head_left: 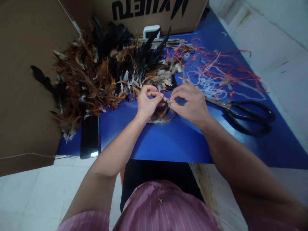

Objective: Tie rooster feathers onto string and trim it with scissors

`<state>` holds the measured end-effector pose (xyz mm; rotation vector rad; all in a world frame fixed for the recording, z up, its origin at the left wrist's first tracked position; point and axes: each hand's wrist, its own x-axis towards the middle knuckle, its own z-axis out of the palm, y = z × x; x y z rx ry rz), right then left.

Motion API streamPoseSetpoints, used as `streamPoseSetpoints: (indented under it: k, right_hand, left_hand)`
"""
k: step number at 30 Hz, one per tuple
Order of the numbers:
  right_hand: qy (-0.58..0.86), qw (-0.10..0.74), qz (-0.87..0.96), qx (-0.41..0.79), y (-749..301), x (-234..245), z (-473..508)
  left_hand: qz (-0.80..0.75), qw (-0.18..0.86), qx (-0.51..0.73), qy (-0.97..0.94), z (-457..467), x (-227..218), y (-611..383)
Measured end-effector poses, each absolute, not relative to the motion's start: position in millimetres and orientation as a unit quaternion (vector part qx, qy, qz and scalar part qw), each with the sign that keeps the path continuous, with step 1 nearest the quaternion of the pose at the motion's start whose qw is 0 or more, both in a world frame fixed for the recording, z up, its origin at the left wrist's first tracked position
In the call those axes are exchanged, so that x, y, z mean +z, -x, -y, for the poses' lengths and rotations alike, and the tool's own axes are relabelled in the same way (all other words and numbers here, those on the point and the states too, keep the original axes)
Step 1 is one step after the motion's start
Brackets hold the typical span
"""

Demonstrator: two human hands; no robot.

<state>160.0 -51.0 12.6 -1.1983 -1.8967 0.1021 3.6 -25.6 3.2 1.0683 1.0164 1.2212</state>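
My left hand (148, 102) pinches the quill end of a small bunch of brown feathers (160, 116), whose tips hang below the fingers over the blue table. Close beside it on the right, my right hand (191, 102) has thumb and forefinger pressed together on a thin red string at the tied end of the bunch. Fingers hide most of the binding. Just beyond both hands lies a big pile of brown, black and white feathers (96, 78). Black-handled scissors (250, 115) rest to the right of my right hand, blades partly behind it.
A tangle of red and white strings (216, 70) spreads over the back right of the blue table (168, 144). At the left front edge lies a phone (89, 136). Cardboard boxes stand at the left and back (154, 17), with a small white device (151, 32) before the back one.
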Motion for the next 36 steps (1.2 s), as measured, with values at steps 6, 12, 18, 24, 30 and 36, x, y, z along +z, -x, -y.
streamPoseSetpoints:
  k: [6, 12, 18, 24, 30, 36]
  right_hand:
    - [0.477, 0.397, 0.784, -0.006, -161.6, 12.6, 52.3]
    - [0.476, 0.405, 0.781, 0.005, -161.8, 9.9, 50.9]
    - [0.460, 0.461, 0.754, 0.090, -161.2, 13.9, 50.7]
    - [0.486, 0.496, 0.708, 0.128, -163.8, 14.4, 47.3]
    - [0.499, 0.494, 0.699, 0.139, -161.6, 10.0, 46.7]
    - [0.510, 0.491, 0.693, 0.135, -164.7, 16.6, 47.4]
  left_hand:
    - [-0.432, 0.587, 0.537, -0.426, 25.4, 4.7, -3.9]
    - [-0.427, 0.602, 0.534, -0.412, 25.1, 5.5, -3.3]
    - [-0.428, 0.636, 0.497, -0.408, 26.3, 9.5, -2.8]
    - [-0.419, 0.667, 0.438, -0.434, 28.7, 10.8, -2.7]
    - [-0.397, 0.648, 0.423, -0.493, 29.1, 5.5, -2.8]
    - [-0.404, 0.652, 0.429, -0.477, 25.4, 2.8, -0.9]
